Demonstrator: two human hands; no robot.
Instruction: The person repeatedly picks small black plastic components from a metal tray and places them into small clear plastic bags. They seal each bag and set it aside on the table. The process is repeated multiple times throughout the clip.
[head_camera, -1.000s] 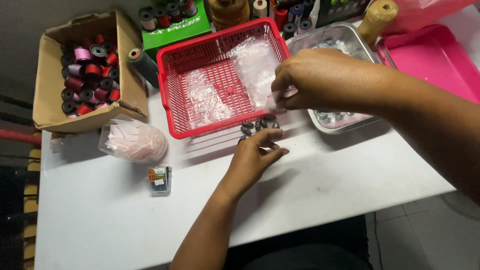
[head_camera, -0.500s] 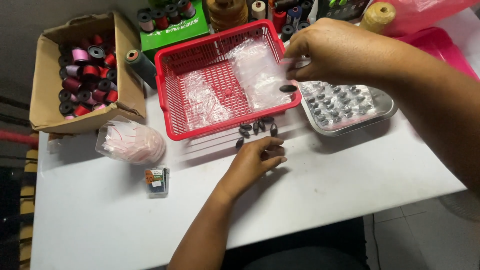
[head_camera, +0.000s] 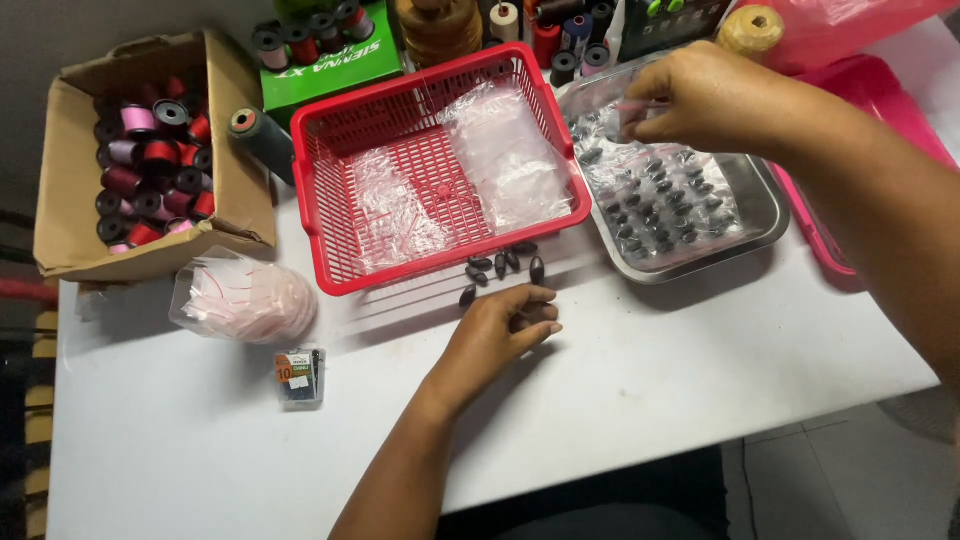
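Observation:
My left hand rests on the white table, fingers curled together, just below several small black oval pieces lying loose by the red basket. I see nothing held in it. My right hand hovers over the far end of a metal tray. Its fingers pinch the edge of a clear plastic bag that lies in the tray with many black pieces. The red plastic basket between the hands holds two heaps of small clear bags.
A cardboard box of thread spools stands at the far left, a dark spool beside it. A bag of pink-edged bags and a small packet lie near it. A green box and pink tray line the back.
My right hand has moved from the red basket rightward over the metal tray and taken the clear bag's edge. My left hand drew back slightly from the black pieces.

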